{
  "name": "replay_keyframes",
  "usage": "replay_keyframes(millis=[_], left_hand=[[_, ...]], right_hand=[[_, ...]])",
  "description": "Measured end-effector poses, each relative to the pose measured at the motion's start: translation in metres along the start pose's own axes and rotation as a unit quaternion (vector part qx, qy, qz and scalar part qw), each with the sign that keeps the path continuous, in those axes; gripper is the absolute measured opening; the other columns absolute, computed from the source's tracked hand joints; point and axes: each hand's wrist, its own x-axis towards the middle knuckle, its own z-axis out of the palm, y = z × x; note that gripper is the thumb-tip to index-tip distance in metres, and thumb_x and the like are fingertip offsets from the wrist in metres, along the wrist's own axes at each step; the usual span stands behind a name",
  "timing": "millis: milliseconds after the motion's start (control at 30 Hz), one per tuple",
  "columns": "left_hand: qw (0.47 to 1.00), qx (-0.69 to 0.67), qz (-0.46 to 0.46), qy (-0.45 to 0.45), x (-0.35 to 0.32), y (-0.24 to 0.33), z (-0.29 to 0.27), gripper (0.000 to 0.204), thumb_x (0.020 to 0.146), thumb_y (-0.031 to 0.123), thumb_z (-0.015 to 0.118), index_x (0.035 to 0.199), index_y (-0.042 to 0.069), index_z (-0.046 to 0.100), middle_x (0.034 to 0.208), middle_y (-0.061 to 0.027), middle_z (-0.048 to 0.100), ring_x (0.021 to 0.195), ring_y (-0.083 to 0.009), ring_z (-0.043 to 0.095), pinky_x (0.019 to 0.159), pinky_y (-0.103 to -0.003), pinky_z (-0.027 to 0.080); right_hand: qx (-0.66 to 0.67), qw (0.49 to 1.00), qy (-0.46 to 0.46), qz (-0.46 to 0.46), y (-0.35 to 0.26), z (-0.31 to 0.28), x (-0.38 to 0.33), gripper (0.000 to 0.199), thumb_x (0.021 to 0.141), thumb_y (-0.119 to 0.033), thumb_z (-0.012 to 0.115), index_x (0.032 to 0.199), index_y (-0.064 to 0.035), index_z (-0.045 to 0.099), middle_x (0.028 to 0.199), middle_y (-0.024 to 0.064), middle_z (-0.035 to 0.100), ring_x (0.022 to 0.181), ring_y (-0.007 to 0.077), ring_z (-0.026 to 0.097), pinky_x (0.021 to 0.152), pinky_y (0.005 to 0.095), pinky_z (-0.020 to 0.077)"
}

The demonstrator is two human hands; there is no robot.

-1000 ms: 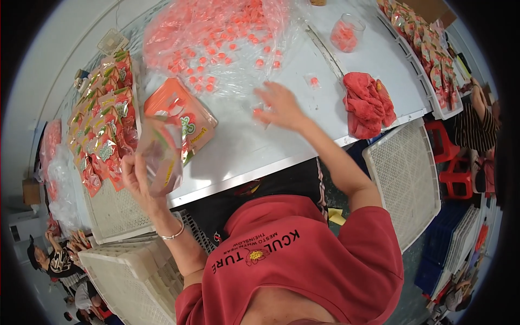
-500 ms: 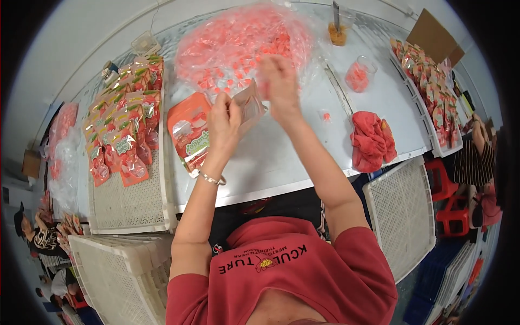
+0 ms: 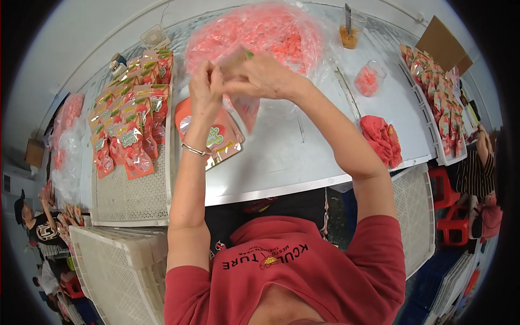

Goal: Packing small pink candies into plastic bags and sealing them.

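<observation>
Above the table I hold a pink candy pouch point(image 3: 248, 111) by its upper edge; it is partly smeared by motion. My left hand point(image 3: 206, 89) pinches one side of it, and my right hand point(image 3: 262, 78) grips the other side close by, with its fingertips partly hidden. Beneath my left wrist lie flat printed pouches point(image 3: 222, 138) in red and pink. Just beyond my hands a large clear plastic bag point(image 3: 227, 40) is spread with many small pink-red wrapped pieces.
At left, filled pouches point(image 3: 132, 127) stand in rows on a white perforated tray point(image 3: 130, 197). To the right are a clear cup point(image 3: 374, 76) of pink pieces, a red cloth point(image 3: 381, 141) and another tray of pouches point(image 3: 433, 95). Stacked crates point(image 3: 116, 260) stand by the table's front edge.
Both hands have lifted the pouch and now meet at its top edge; the right hand has come back from the candy bag to the pouch. The view has shifted slightly.
</observation>
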Motion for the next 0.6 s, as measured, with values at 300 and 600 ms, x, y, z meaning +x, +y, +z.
replay_keyframes(millis=[300,600], left_hand=[[0.989,-0.03,-0.09,0.111,-0.012,-0.025,-0.101,0.019,0.087,0.01,0.05,0.072,0.002,0.045,0.063,0.0004,0.042,0.061,-0.0071,0.037,0.054,-0.024,0.033],[0.97,-0.139,-0.182,0.088,-0.075,-0.024,-0.12,0.023,0.091,0.013,0.053,0.071,0.009,0.042,0.068,0.006,0.044,0.062,-0.0018,0.036,0.056,-0.017,0.032]], right_hand=[[0.514,0.842,0.148,-0.063,0.077,0.038,0.089,0.041,0.088,-0.04,0.052,0.103,-0.0041,0.065,0.105,0.0101,0.064,0.1,0.0205,0.059,0.09,0.0327,0.0418],[-0.002,0.963,0.23,0.138,0.08,0.223,0.106,0.024,0.08,-0.024,0.058,0.1,-0.0107,0.059,0.111,0.008,0.054,0.112,0.0243,0.047,0.088,0.0461,0.0361]])
